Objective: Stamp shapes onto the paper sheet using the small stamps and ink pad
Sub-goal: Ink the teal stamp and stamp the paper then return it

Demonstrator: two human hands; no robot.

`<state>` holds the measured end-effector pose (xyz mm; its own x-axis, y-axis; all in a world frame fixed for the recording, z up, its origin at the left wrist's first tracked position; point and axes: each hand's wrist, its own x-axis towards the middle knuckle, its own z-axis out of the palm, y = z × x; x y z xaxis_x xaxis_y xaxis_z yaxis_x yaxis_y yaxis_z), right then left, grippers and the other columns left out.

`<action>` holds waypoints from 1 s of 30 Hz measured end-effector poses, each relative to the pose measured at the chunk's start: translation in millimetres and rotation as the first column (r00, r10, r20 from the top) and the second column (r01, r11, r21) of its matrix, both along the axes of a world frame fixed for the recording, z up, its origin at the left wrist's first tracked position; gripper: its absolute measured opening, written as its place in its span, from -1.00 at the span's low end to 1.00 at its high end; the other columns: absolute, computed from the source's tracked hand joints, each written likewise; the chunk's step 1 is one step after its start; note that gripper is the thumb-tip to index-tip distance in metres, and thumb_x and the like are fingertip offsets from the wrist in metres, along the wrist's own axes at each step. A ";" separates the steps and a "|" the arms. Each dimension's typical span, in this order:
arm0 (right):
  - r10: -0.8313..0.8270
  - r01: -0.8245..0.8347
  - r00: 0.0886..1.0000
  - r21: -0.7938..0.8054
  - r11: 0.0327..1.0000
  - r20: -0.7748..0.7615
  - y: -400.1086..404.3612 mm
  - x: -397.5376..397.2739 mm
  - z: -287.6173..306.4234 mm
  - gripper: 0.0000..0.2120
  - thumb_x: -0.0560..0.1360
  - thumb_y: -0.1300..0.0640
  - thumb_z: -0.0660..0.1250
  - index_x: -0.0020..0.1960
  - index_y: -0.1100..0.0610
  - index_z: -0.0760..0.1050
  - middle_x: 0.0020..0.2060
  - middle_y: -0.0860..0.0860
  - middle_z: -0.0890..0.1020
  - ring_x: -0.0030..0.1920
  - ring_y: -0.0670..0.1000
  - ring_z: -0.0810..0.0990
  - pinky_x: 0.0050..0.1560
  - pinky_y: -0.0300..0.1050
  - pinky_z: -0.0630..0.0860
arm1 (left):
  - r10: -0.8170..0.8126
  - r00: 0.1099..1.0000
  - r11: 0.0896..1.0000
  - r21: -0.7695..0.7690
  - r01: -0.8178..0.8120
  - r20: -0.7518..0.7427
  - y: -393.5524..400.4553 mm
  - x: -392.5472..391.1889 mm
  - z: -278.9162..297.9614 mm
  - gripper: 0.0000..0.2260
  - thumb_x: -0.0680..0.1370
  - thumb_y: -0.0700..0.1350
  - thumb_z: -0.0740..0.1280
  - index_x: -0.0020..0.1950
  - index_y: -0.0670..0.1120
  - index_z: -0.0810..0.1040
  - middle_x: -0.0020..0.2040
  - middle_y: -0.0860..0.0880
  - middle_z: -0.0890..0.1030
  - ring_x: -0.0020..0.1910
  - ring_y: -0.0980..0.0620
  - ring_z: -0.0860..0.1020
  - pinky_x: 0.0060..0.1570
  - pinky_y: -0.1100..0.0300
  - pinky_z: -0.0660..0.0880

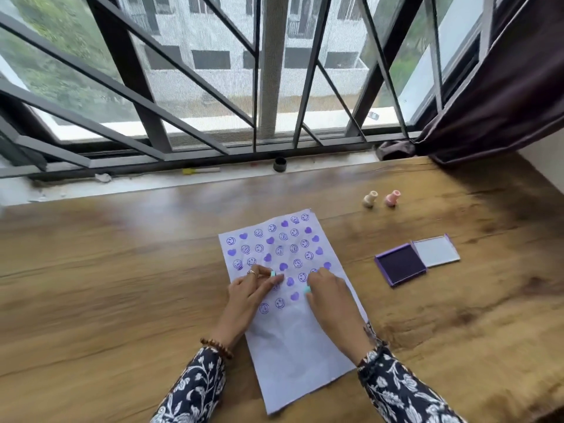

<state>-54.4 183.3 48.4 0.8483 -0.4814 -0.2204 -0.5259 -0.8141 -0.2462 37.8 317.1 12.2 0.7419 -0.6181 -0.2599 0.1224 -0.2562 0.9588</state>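
Meanwhile both hands, left [251, 290] and right [328, 290], each pinch a stamp on the paper [293, 340]; ink pad [400, 264] open nearby, two stamps [380, 199] beyond

Paper sheet [293, 346] flat on table, upper half covered in purple hearts, smileys. Two mint stamps [273, 273] [306, 289] pressed on sheet. Cream stamp [370, 199], pink stamp [392, 198] upright beyond. Ink pad [400, 264] open, right of sheet.
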 end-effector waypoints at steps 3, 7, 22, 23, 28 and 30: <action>-0.003 0.003 1.000 0.047 0.999 0.003 -6.6 4.0 1.3 -0.97 0.37 0.32 0.18 -0.22 0.25 0.39 -0.11 0.22 0.56 -0.06 0.25 0.52 -0.14 0.03 0.38 | -0.014 1.000 1.000 0.019 0.014 0.021 -0.6 0.1 1.5 -0.80 0.45 0.06 0.33 -0.08 -0.04 0.48 -0.02 -0.04 0.70 0.06 0.14 0.58 0.04 0.27 0.41; -0.181 0.149 0.982 0.339 0.929 0.063 -24.1 3.5 11.1 -0.84 0.27 0.28 0.40 -0.17 0.32 0.57 -0.21 0.21 0.63 -0.17 0.15 0.59 -0.13 0.04 0.53 | -0.038 0.997 0.999 0.002 0.038 0.065 0.1 1.3 7.9 -0.93 0.52 -0.07 0.29 -0.03 -0.04 0.47 0.09 -0.05 0.65 0.12 0.10 0.56 0.18 0.13 0.40; -0.591 -0.095 0.717 0.891 0.443 0.371 -24.3 -70.4 64.9 -0.78 0.31 0.30 0.46 -0.05 0.13 0.64 -0.13 0.04 0.73 -0.08 -0.05 0.67 -0.09 -0.28 0.56 | 0.011 0.939 0.926 -0.352 -0.140 -0.343 -12.0 -50.1 58.5 -0.74 0.21 -0.07 0.46 -0.13 -0.06 0.68 -0.25 0.06 0.71 -0.24 0.18 0.62 -0.21 0.41 0.54; -0.572 -0.104 0.720 0.876 0.471 0.394 -25.2 -71.6 68.8 -0.78 0.31 0.30 0.46 -0.07 0.12 0.64 -0.14 0.03 0.74 -0.08 -0.06 0.68 -0.08 -0.29 0.57 | -0.005 0.938 0.924 -0.361 -0.128 -0.347 -15.6 -53.8 60.1 -0.73 0.20 -0.06 0.46 -0.13 -0.06 0.69 -0.25 0.04 0.71 -0.24 0.17 0.63 -0.21 0.40 0.55; -0.505 -0.130 0.732 0.820 0.557 0.458 -35.1 -77.6 84.8 -0.78 0.29 0.33 0.48 -0.13 0.08 0.66 -0.20 -0.02 0.74 -0.11 -0.05 0.69 -0.04 -0.24 0.59 | -0.006 0.957 0.929 -0.356 -0.101 -0.289 -32.4 -67.5 69.0 -0.77 0.21 0.01 0.46 -0.18 -0.01 0.70 -0.32 0.00 0.71 -0.29 0.16 0.63 -0.22 0.39 0.55; -0.471 -0.142 0.741 0.798 0.585 0.478 -40.4 -79.8 87.8 -0.77 0.28 0.34 0.48 -0.15 0.07 0.66 -0.23 -0.06 0.74 -0.15 -0.10 0.69 -0.12 -0.34 0.57 | 0.004 0.964 0.931 -0.352 -0.101 -0.266 -38.9 -70.7 71.1 -0.75 0.20 0.05 0.46 -0.18 0.00 0.70 -0.33 0.00 0.71 -0.30 0.16 0.63 -0.23 0.38 0.55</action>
